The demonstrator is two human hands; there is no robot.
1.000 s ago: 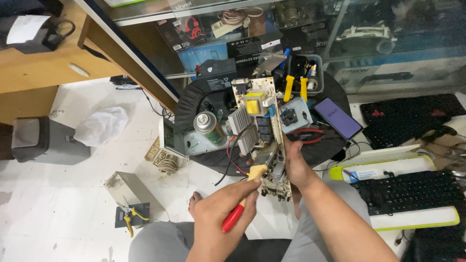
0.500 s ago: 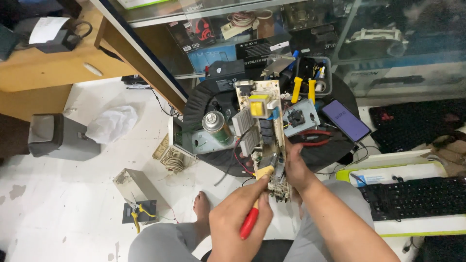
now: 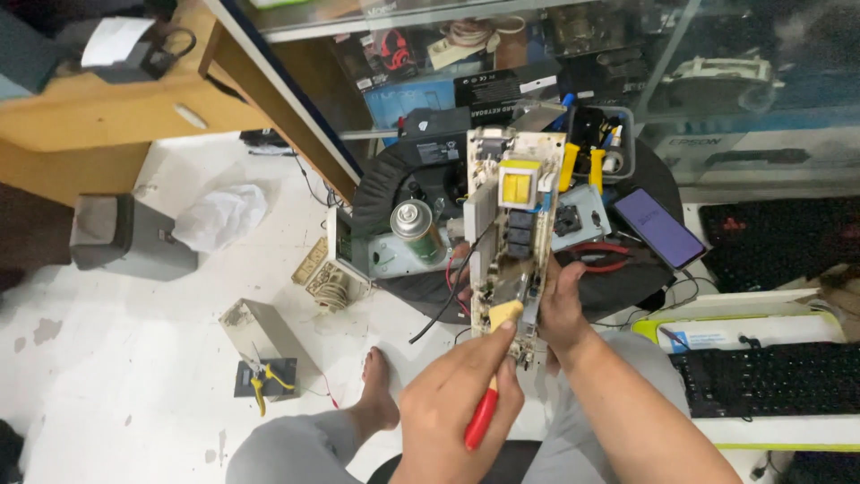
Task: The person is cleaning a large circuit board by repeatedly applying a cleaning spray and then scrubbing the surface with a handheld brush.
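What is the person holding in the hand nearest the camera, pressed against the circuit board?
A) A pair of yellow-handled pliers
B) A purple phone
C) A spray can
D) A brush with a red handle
D: the left hand grips a brush with a red handle, its pale bristle end touching the circuit board, which the right hand steadies.

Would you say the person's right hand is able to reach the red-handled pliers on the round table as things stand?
Probably not straight away: the right hand grips the circuit board. The red-handled pliers lie just beside it, uncovered.
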